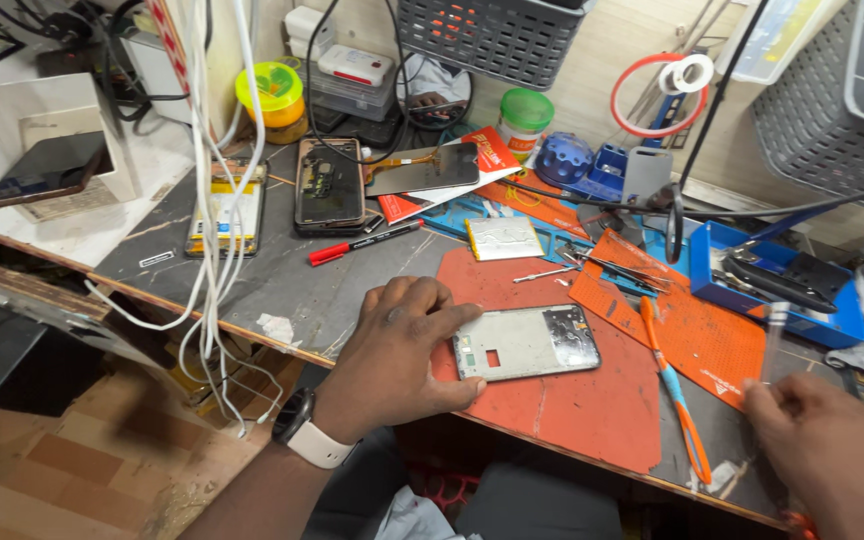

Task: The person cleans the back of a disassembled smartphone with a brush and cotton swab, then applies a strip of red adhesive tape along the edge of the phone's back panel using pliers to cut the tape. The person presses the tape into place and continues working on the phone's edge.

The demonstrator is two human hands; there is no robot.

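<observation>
A silver phone frame (525, 342) lies flat on a red mat (572, 405) at the bench's front edge. My left hand (397, 350) rests on the mat and grips the frame's left end with thumb and fingers. My right hand (837, 450) is low at the right, blurred, pinching a thin clear strip (774, 335) that stands upward. An orange and blue tool (674, 390) lies between the frame and my right hand.
Opened phones (329, 185) and a display panel (422, 168) lie at the back. A red marker (364, 243), a battery (504, 238), tweezers (617, 268) and a blue tray (777, 285) with tools surround the mat. White cables (214, 200) hang over the left edge.
</observation>
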